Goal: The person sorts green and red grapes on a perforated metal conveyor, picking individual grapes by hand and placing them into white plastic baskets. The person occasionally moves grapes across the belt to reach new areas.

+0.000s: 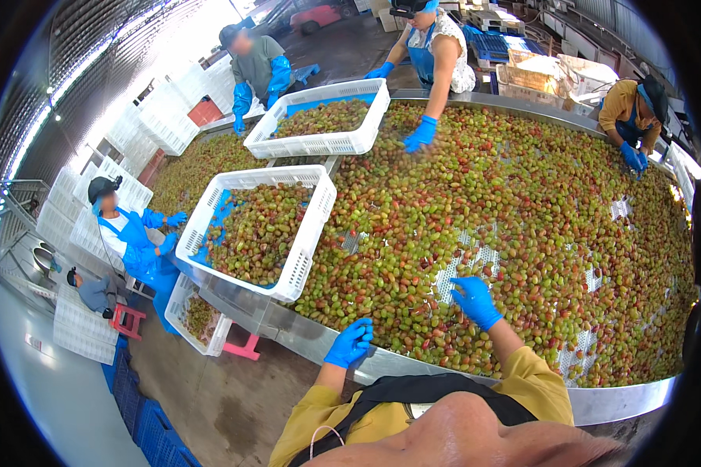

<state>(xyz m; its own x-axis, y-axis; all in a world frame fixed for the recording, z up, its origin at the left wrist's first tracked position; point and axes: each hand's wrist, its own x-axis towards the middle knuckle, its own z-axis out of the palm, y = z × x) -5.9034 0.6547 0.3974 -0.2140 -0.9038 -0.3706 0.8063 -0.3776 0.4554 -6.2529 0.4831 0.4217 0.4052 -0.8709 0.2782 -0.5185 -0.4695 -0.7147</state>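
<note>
A broad metal sorting table with a perforated bed point(483, 257) lies before me, spread with loose green and reddish grapes point(409, 227). Wearing a blue glove, my right hand point(478, 303) reaches low over the grapes, fingers apart and pointing left beside a bare patch of the bed. No grape shows in its grasp. My left hand point(349, 344), also gloved in blue, hovers by the table's near metal rim point(397, 363). Its fingers are curled, and whether something small sits between them is too unclear to tell.
Two white plastic crates, a near one point(312, 251) and a far one point(312, 145), hold grapes at the table's left. Another crate point(213, 344) sits lower down. Several gloved co-workers stand around; one co-worker's hand point(422, 134) touches the grapes. White crates point(163, 119) are stacked at left.
</note>
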